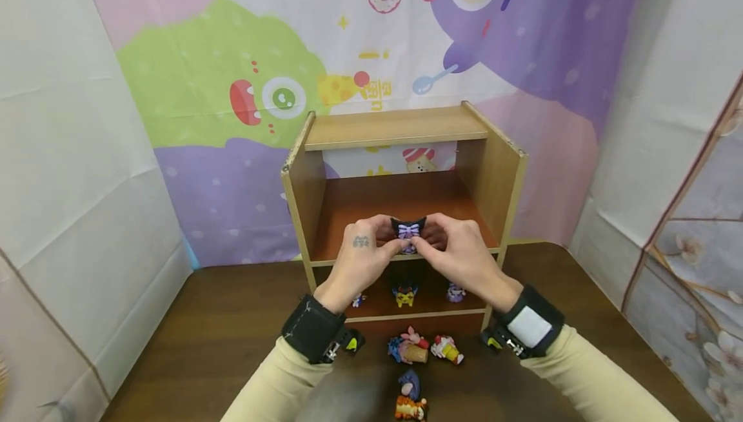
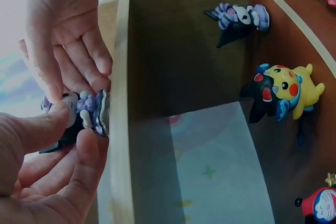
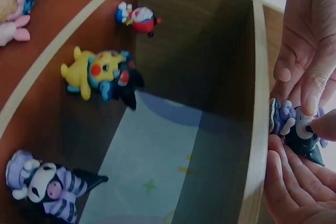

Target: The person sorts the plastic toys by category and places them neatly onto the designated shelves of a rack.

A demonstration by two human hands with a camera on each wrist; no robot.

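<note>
Both hands hold a black and purple figurine [image 1: 409,231] with a bow at the front edge of the upper shelf. My left hand [image 1: 361,254] grips it from the left, fingers behind and thumb on its front. From the other side, my right hand [image 1: 462,253] holds it the same way, the two thumbs close together. In the left wrist view the figurine [image 2: 97,109] lies sideways between the fingers, its purple base beside the shelf edge. The fingers hide part of its head.
A wooden shelf unit [image 1: 511,183] stands on the brown table [image 1: 244,344]. On its lower shelf are a yellow figurine [image 1: 404,296], a purple-and-black one [image 3: 52,187] and a red one [image 3: 142,20]. Several figurines, including an orange striped one [image 1: 409,408], lie in front.
</note>
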